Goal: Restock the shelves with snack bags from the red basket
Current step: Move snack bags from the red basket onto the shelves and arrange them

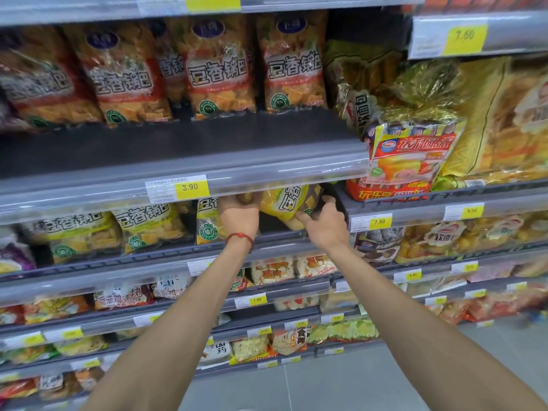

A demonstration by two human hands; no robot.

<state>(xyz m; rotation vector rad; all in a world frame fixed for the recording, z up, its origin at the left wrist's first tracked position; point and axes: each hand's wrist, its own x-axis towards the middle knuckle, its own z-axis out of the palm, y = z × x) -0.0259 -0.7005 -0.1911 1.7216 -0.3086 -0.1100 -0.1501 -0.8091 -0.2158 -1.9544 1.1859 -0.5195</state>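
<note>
Light, air-puffed, crush-prone yellow snack bag [289, 204]; gripped by the end seams, left hand [240, 213] and right hand [324, 225] curled round.

There is one view. The camera sits on the person's head and looks forward and a little down at the shelves [267, 173]. It is close to them. They fill nearly all the picture, and only a bit of floor [385, 375] shows at the bottom right. Both arms come in from the bottom edge and reach away from the camera. The left hand [240, 215] and right hand [326, 223] hold a yellow snack bag [292, 203] near the middle. The wide lens makes the shelf lines bend and slant.
</note>
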